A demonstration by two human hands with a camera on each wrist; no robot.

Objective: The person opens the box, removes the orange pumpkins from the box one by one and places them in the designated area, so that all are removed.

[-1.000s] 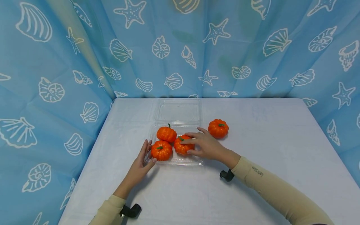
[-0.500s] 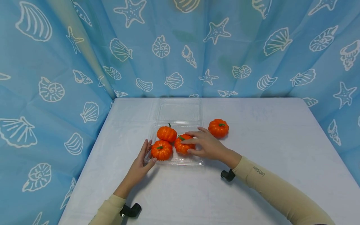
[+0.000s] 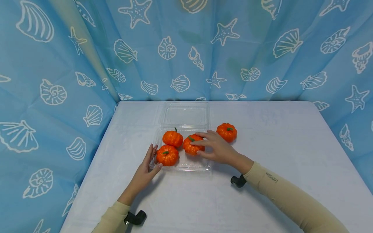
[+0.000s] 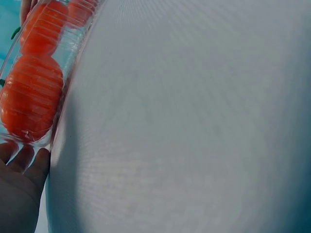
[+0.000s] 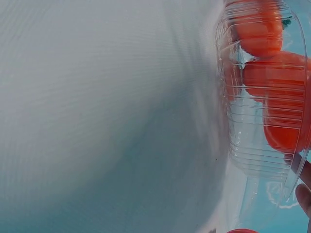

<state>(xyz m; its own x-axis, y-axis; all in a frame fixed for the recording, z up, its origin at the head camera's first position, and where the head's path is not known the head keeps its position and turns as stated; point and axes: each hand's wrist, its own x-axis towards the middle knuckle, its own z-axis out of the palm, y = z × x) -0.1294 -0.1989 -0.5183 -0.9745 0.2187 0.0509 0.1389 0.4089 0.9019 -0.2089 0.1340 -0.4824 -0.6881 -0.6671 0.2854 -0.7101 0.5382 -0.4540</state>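
Note:
My right hand [image 3: 217, 147] grips a small orange pumpkin [image 3: 193, 147] with a green stem, inside the right part of a clear plastic clamshell container [image 3: 182, 166]. Two more pumpkins sit in its left part, one at the back [image 3: 172, 138] and one in front [image 3: 167, 156]. My left hand [image 3: 145, 171] rests at the container's left side, fingers fairly straight, thumb by the front corner. In the left wrist view, fingertips [image 4: 39, 165] meet the container's end wall. Through the ribbed wall in the right wrist view, the gripped pumpkin [image 5: 282, 121] shows beside the fingers.
A fourth pumpkin [image 3: 226, 132] lies on the white tablecloth [image 3: 276, 139], right of the container and just behind my right hand. The container's lid [image 3: 185, 116] lies folded back toward the table's far edge. A blue shell-print curtain [image 3: 186, 64] hangs behind.
My right hand has shifted the gripped pumpkin slightly right and toward the back within the container. The left hand and the other pumpkins have stayed in place.

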